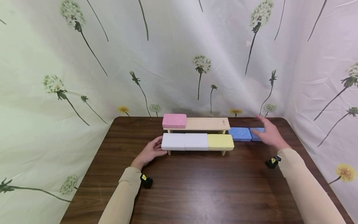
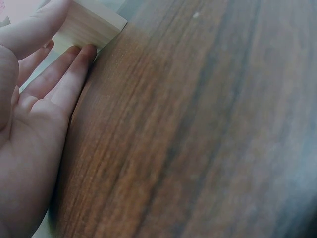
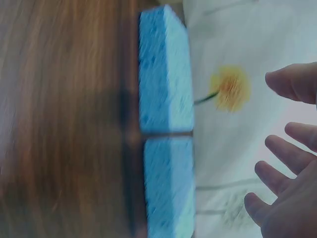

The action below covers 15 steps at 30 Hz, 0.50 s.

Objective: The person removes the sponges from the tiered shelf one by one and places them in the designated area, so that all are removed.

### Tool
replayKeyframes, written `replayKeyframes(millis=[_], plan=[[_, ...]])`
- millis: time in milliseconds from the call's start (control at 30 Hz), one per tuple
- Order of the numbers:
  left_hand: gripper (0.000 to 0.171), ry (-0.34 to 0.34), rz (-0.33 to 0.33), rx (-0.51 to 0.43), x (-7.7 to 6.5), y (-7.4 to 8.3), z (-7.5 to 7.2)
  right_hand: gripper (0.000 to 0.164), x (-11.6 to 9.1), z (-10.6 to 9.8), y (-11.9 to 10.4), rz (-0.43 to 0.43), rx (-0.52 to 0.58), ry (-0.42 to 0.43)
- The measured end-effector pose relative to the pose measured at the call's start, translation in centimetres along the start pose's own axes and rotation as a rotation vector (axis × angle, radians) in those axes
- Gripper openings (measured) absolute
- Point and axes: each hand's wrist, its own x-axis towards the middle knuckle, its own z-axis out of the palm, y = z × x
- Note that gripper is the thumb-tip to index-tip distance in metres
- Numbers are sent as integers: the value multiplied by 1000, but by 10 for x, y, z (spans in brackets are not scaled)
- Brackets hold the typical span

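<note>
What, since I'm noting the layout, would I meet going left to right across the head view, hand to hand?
Left hand, left white block, right white block, yellow block, left blue sponge, right hand.

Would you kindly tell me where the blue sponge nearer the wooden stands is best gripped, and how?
I'd grip the blue sponge by its long front and back sides, from above: it lies flat, top uncovered, and only a slit parts its right end from the other sponge.
</note>
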Motion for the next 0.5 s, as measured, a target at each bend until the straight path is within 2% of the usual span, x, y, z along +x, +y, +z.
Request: replayKeyframes(millis=[300,500], plan=[[83,0,12,3,1,-1,0,84,14,18,-42,-45,35,-24],[83,0,11,-4,0,0,0,83,27,32,-69,-114,34,-29]])
